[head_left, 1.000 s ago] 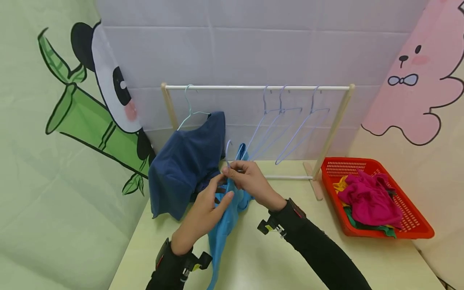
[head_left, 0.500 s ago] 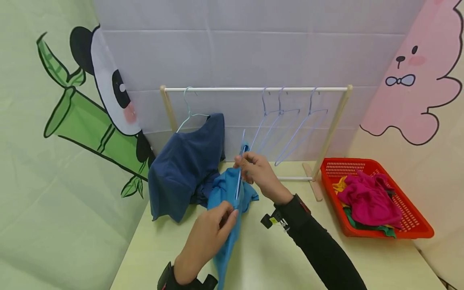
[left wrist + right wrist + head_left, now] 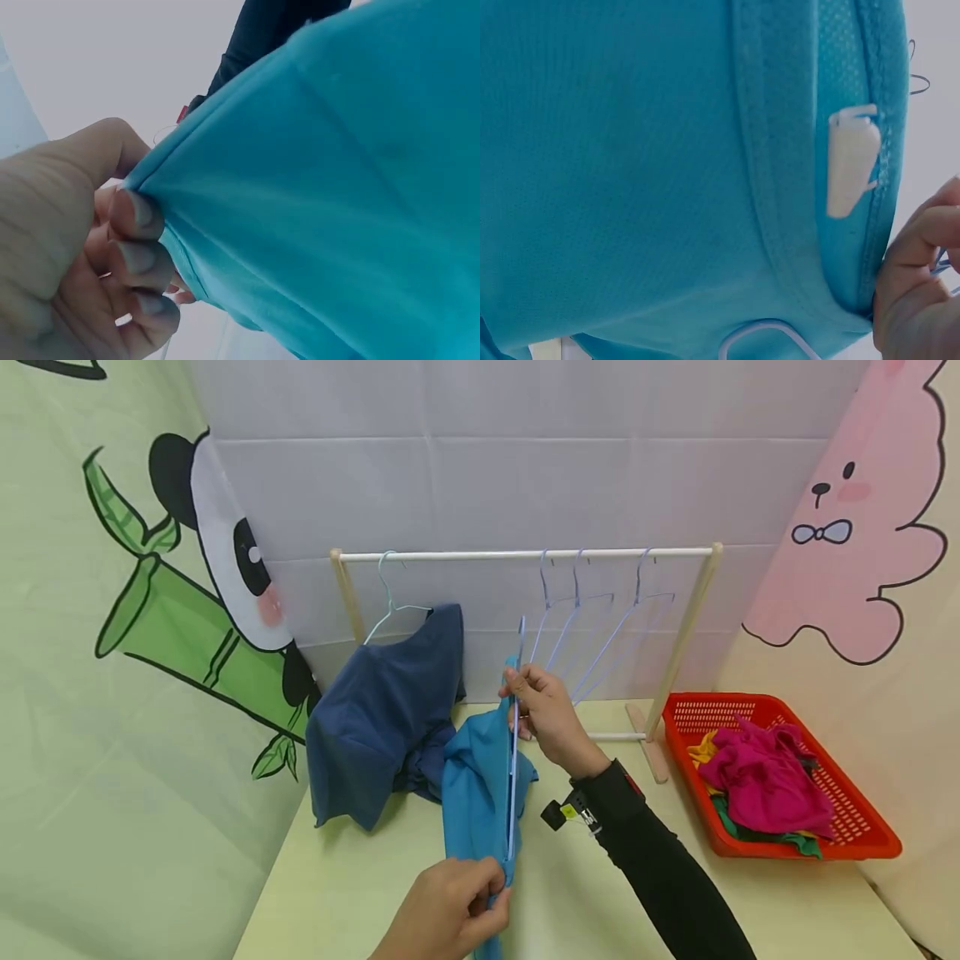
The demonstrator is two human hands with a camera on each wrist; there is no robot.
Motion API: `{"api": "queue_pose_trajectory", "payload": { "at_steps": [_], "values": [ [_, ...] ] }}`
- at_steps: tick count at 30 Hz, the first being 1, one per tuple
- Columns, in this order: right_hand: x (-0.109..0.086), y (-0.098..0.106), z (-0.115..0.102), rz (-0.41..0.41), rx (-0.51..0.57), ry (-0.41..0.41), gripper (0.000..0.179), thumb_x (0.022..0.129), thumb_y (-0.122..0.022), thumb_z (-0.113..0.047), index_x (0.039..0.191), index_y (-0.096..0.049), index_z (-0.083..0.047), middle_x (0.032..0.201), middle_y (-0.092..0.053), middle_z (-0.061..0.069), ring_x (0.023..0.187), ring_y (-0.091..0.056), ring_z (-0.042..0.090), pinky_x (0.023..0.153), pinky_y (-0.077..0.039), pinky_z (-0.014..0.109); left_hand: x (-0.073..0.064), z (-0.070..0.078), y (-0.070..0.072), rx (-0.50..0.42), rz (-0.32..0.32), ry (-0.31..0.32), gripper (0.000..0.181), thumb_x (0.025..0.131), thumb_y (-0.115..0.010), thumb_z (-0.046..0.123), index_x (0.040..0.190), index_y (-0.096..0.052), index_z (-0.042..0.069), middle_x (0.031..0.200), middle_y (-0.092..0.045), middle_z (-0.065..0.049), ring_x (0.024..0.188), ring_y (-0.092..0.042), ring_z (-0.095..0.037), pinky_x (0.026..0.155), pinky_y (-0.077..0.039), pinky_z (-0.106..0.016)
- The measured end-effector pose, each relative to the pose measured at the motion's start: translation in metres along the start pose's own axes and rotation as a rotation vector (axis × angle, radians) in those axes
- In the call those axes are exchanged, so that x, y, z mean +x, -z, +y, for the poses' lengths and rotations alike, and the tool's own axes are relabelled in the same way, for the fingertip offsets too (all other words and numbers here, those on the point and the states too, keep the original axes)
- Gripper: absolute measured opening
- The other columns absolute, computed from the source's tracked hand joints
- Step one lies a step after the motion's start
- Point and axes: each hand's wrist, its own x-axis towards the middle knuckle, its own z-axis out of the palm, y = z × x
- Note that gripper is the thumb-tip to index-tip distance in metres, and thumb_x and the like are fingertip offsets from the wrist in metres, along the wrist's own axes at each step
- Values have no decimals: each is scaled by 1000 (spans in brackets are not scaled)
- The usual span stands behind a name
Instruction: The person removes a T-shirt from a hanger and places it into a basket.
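A light blue shirt (image 3: 474, 777) stretches between both hands above the table, a pale lilac clothes hanger (image 3: 513, 802) running along its opening. Low in the head view, my left hand (image 3: 450, 906) pinches the shirt's near edge. The left wrist view has that hand (image 3: 82, 225) with thumb and fingers on a taut corner of cloth. Farther off, my right hand (image 3: 551, 714) grips the hanger just below its hook, beside the collar. In the right wrist view, a white label (image 3: 853, 161) shows inside the neckband, and a hanger loop (image 3: 769, 324) crosses the cloth.
Behind the hands stands a rack with a white rail (image 3: 480, 557). A navy garment (image 3: 382, 718) hangs at its left on a mint hanger; several lilac hangers (image 3: 576, 610) hang to the right. A red basket (image 3: 862, 814) of crumpled clothes, pink on top (image 3: 765, 772), sits at the right.
My left hand has come down and toward me, drawing the shirt's edge along the hanger. My right hand has shifted slightly right with the hanger, which now points away from me.
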Motion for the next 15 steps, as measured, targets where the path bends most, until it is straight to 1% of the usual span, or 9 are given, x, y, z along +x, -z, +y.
{"api": "queue_pose_trajectory", "payload": {
  "at_steps": [3,6,8,10,11,12,13,15],
  "values": [
    [-2,-3,1,9,10,11,27,118,-44,-21,103,-57,-3,97,-60,7,53,-50,10,47,-37,24,0,-2,2,-34,-80,32,24,90,-77,4,85,-59,20,65,-38,17,58,-33,8,52,-32,-13],
    [-2,-5,2,14,35,9,27,118,-44,-22,103,-56,-3,95,-58,9,52,-50,10,46,-35,23,2,-6,4,-77,-202,68,25,92,-76,6,83,-58,21,65,-39,18,57,-35,8,51,-33,-14],
    [-3,-5,0,19,64,-11,29,118,-42,-25,101,-54,-5,95,-58,9,51,-48,9,46,-35,23,3,-10,3,-75,-266,73,27,91,-76,6,81,-56,21,64,-38,19,55,-34,8,50,-31,-13],
    [-4,-5,-2,24,92,-43,31,118,-41,-30,100,-52,-8,97,-57,7,50,-45,9,47,-34,22,4,-16,0,-57,-310,103,28,90,-75,7,80,-55,23,62,-36,19,53,-33,7,50,-29,-15],
    [-5,-5,-3,25,102,-62,33,118,-40,-33,99,-51,-9,97,-56,6,50,-44,9,47,-33,22,5,-20,-2,-39,-316,123,28,90,-74,7,79,-54,23,62,-34,19,52,-32,6,50,-28,-16],
    [-5,-4,-5,24,112,-77,34,118,-38,-36,99,-50,-10,97,-56,6,49,-43,9,47,-33,22,5,-25,-4,-12,-308,139,28,91,-74,8,79,-54,24,61,-33,19,51,-31,5,49,-27,-17],
    [-6,-4,-7,23,117,-92,35,118,-38,-38,99,-49,-11,98,-55,4,49,-43,9,48,-32,22,6,-30,-6,20,-285,158,28,91,-74,9,79,-53,24,61,-33,18,51,-31,4,49,-27,-18],
    [-8,-4,-11,20,108,-106,37,117,-37,-41,99,-48,-11,98,-54,4,48,-44,9,49,-31,23,6,-43,-12,89,-200,213,28,93,-73,9,80,-52,23,60,-32,17,50,-31,2,49,-27,-20]
  ]
}}
